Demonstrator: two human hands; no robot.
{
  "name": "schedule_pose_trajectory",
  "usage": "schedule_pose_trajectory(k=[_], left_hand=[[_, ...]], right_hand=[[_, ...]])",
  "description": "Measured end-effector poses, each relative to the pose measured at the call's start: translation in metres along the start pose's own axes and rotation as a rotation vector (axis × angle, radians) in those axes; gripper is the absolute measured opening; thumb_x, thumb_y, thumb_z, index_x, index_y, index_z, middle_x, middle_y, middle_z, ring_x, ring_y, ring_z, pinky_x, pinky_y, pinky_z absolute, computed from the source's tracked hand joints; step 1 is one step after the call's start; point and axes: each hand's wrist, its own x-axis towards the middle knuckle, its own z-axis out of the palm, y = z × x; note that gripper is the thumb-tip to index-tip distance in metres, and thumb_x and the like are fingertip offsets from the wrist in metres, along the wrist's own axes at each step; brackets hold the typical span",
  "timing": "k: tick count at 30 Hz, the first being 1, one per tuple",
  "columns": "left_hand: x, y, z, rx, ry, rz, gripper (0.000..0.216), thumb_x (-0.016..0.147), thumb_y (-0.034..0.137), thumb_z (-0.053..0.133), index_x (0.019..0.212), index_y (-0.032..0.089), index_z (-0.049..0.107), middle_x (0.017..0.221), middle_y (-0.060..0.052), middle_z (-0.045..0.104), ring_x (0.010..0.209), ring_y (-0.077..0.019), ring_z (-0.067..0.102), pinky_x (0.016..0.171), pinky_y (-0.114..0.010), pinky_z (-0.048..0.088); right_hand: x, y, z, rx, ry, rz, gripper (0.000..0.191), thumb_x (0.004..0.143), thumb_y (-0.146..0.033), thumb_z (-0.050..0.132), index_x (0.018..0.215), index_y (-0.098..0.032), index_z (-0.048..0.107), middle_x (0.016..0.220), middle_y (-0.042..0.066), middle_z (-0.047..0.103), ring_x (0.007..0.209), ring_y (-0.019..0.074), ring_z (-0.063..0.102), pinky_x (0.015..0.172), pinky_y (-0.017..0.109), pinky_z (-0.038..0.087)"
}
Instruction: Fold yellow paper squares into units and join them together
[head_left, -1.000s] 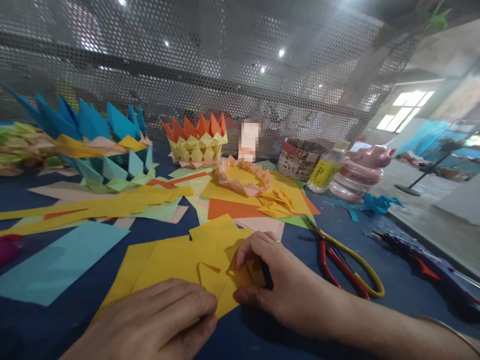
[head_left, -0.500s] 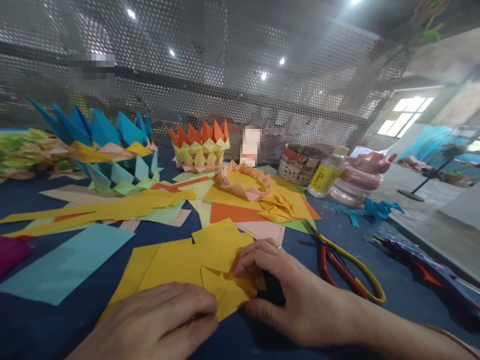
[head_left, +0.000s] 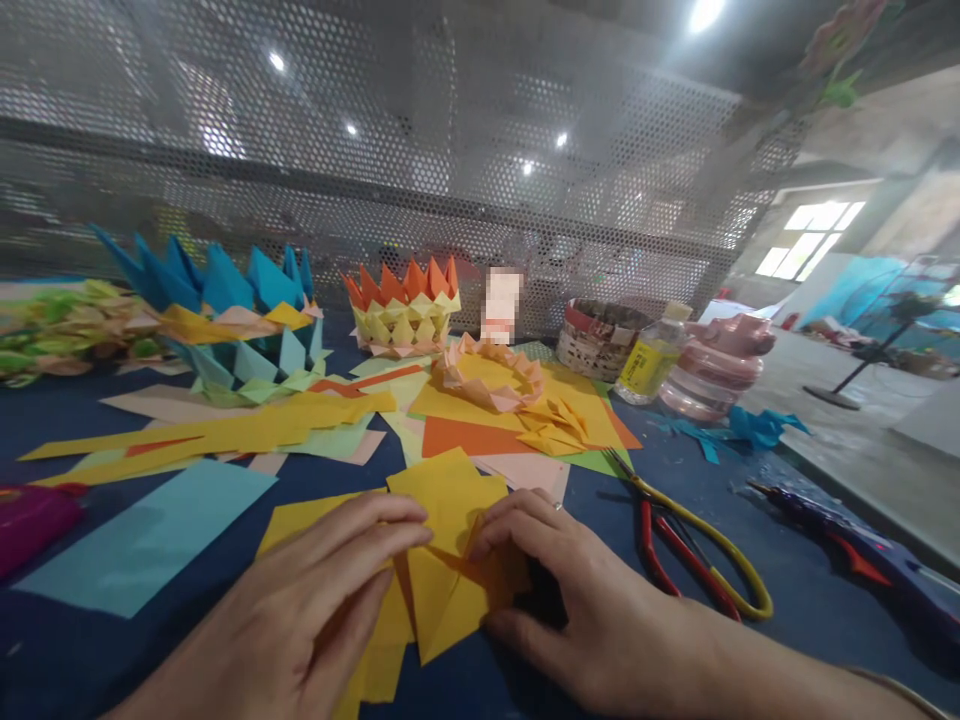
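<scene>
A folded piece of yellow paper lies on the dark blue table in front of me, with creases and a pointed corner towards me. My right hand curls over its right side, fingertips and thumb gripping the edge. Over the left part rests my left hand, its fingers stretched out side by side and the thumb apart below; the fingertips touch the paper near a fold. More yellow sheets lie under that hand, and another yellow piece shows just behind the fold.
Scissors and a glue gun lie to the right. Behind stand a blue paper crown, an orange one, a peach paper ring, a bottle and a pink jug. A light-blue sheet lies left.
My left hand has lifted a little and its fingers have straightened, with the thumb now apart. The folded paper's near corner shows more. My right hand stays about where it was.
</scene>
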Motion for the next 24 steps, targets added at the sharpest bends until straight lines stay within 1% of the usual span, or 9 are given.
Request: schedule_pose_trajectory(k=[3, 5, 8, 10, 12, 15, 20, 22, 24], left_hand=[[0.003, -0.007, 0.004, -0.021, -0.024, 0.038, 0.030, 0.102, 0.039, 0.051, 0.132, 0.034, 0.057, 0.132, 0.005, 0.073, 0.122, -0.0115, 0.071, 0.105, -0.017, 0.052], [0.008, -0.009, 0.002, -0.071, -0.054, 0.043, 0.031, 0.101, 0.035, 0.052, 0.132, 0.032, 0.055, 0.128, 0.002, 0.075, 0.120, -0.0131, 0.073, 0.101, -0.016, 0.054], [0.018, -0.006, -0.003, -0.162, -0.078, 0.032, 0.032, 0.100, 0.029, 0.051, 0.132, 0.033, 0.054, 0.125, 0.001, 0.076, 0.114, -0.0124, 0.075, 0.095, -0.013, 0.056], [0.021, -0.003, -0.007, -0.196, -0.069, 0.040, 0.032, 0.100, 0.027, 0.051, 0.130, 0.033, 0.055, 0.122, 0.002, 0.077, 0.110, -0.0127, 0.077, 0.091, -0.012, 0.057], [0.023, -0.001, -0.009, -0.207, -0.052, 0.087, 0.031, 0.099, 0.025, 0.050, 0.128, 0.032, 0.057, 0.119, 0.003, 0.078, 0.108, -0.0132, 0.078, 0.088, -0.011, 0.058], [0.025, -0.002, -0.008, -0.182, -0.034, 0.137, 0.031, 0.099, 0.021, 0.048, 0.127, 0.032, 0.056, 0.115, 0.004, 0.079, 0.106, -0.0107, 0.078, 0.089, -0.010, 0.057], [0.027, -0.006, -0.006, -0.164, -0.015, 0.228, 0.026, 0.102, 0.016, 0.044, 0.121, 0.027, 0.058, 0.109, 0.000, 0.078, 0.099, -0.0109, 0.078, 0.082, -0.011, 0.060], [0.024, -0.004, -0.009, -0.080, 0.023, 0.272, 0.023, 0.104, 0.018, 0.044, 0.120, 0.024, 0.060, 0.107, -0.001, 0.077, 0.097, -0.0106, 0.077, 0.082, -0.013, 0.060], [0.020, -0.001, -0.012, -0.009, 0.071, 0.279, 0.023, 0.105, 0.018, 0.044, 0.117, 0.025, 0.063, 0.104, 0.000, 0.076, 0.094, -0.0116, 0.074, 0.083, -0.019, 0.060]], right_hand=[[0.001, 0.001, 0.002, -0.011, 0.007, -0.011, 0.037, 0.081, 0.001, 0.067, 0.113, -0.018, 0.064, 0.121, 0.008, 0.064, 0.114, 0.0214, 0.060, 0.102, 0.036, 0.050], [0.002, 0.002, 0.003, -0.017, 0.019, -0.011, 0.039, 0.081, 0.004, 0.065, 0.113, -0.018, 0.063, 0.120, 0.008, 0.065, 0.114, 0.0208, 0.061, 0.102, 0.035, 0.050], [0.001, 0.003, 0.004, -0.025, 0.032, -0.008, 0.042, 0.079, 0.006, 0.065, 0.113, -0.019, 0.062, 0.120, 0.007, 0.066, 0.116, 0.0208, 0.061, 0.103, 0.035, 0.050], [0.000, 0.003, 0.005, -0.028, 0.040, -0.008, 0.041, 0.080, 0.006, 0.065, 0.112, -0.020, 0.062, 0.119, 0.006, 0.066, 0.116, 0.0209, 0.062, 0.103, 0.035, 0.050], [0.000, 0.002, 0.005, -0.039, 0.051, -0.014, 0.040, 0.080, 0.006, 0.065, 0.111, -0.020, 0.062, 0.118, 0.006, 0.067, 0.114, 0.0211, 0.063, 0.101, 0.036, 0.051], [-0.001, 0.003, 0.007, -0.058, 0.059, -0.020, 0.038, 0.082, 0.004, 0.064, 0.111, -0.021, 0.063, 0.116, 0.006, 0.068, 0.111, 0.0215, 0.064, 0.098, 0.036, 0.053], [-0.003, 0.003, 0.007, -0.031, 0.118, -0.016, 0.037, 0.081, 0.004, 0.064, 0.108, -0.022, 0.063, 0.116, 0.006, 0.068, 0.110, 0.0207, 0.065, 0.098, 0.035, 0.053], [-0.004, 0.000, 0.005, -0.016, 0.162, -0.033, 0.033, 0.083, 0.000, 0.068, 0.107, -0.021, 0.063, 0.115, 0.006, 0.068, 0.109, 0.0202, 0.065, 0.098, 0.034, 0.053], [-0.006, -0.004, 0.002, -0.017, 0.187, -0.053, 0.028, 0.084, -0.010, 0.076, 0.107, -0.021, 0.063, 0.115, 0.006, 0.067, 0.109, 0.0200, 0.064, 0.097, 0.033, 0.053]])
